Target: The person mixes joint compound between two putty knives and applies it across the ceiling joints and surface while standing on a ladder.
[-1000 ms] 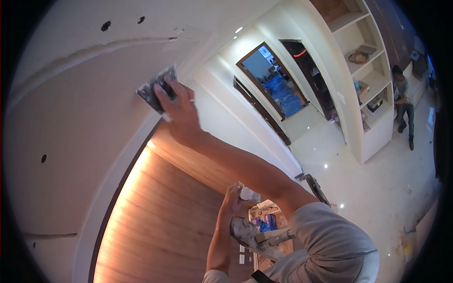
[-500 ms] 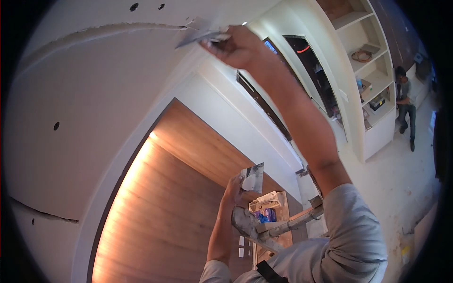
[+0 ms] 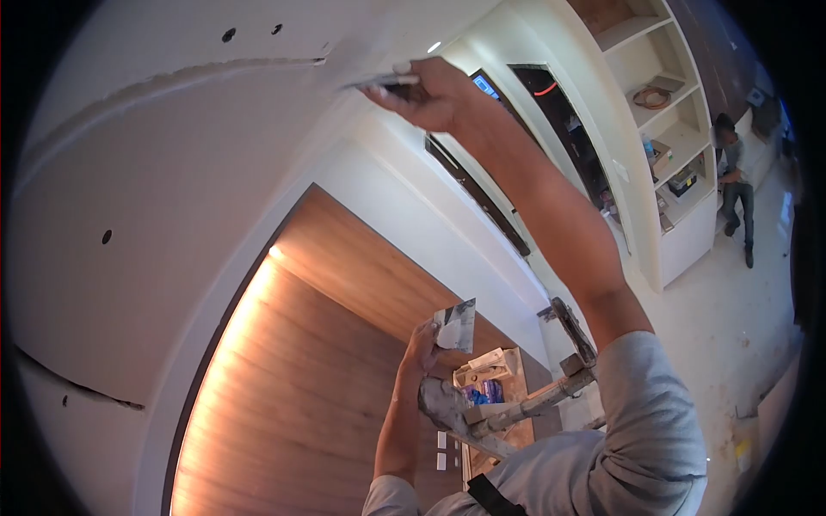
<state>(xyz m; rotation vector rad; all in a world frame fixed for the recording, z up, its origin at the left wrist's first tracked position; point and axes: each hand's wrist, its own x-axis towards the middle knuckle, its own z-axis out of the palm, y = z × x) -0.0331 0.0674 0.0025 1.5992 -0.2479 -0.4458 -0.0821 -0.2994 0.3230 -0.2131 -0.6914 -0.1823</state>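
On the white shelving unit (image 3: 688, 244), a brown coil (image 3: 651, 103) is carried by one shelf (image 3: 641, 117), a dark case (image 3: 683, 181) by another below.

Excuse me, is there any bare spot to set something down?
Mostly bare: the pale floor between the white shelving unit and the grey right sleeve, though specked. Crowded: that unit's lower shelves, holding boxes, and the area below the scraper in the left hand, where a smeared frame and blue packets bunch together.

No text, label, brand, number or sign can be read, even on the small blue-and-purple package (image 3: 492, 392).
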